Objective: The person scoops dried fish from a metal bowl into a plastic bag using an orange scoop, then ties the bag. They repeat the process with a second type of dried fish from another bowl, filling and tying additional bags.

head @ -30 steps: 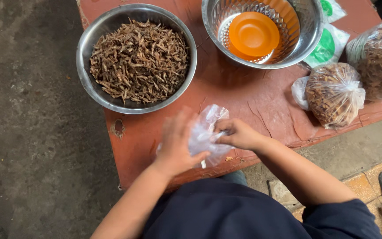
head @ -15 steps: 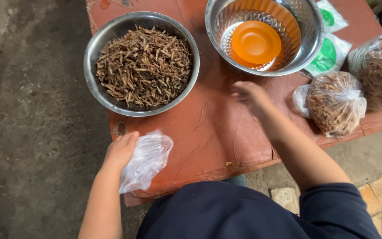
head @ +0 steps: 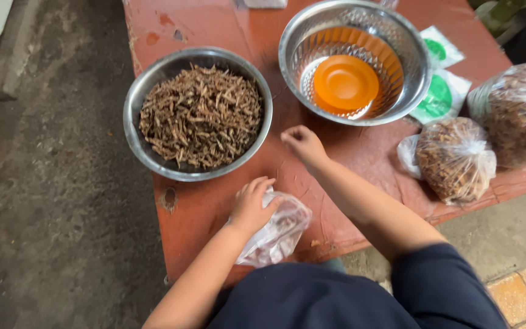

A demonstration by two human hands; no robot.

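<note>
While the left hand (head: 252, 204) keeps gripping the clear bag (head: 275, 234), the right hand (head: 302, 143), loosely curled and empty, has let go and risen toward the frame's centre, beside the bowl of dried sticks (head: 199, 116).

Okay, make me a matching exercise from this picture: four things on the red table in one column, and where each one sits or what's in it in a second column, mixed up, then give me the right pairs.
Things:
1. Round steel bowl of brown dried sticks
2. Round patterned steel bowl
3. Clear crumpled plastic bag
4. Tied clear bag of brown dried pieces

Descriptions:
A. Under the left hand at the table's near edge
B. Holds an orange plastic lid
C. Far left on the table, heaped full
D. Lies knotted, to the right of the right hand

Pairs: 1-C, 2-B, 3-A, 4-D
</note>
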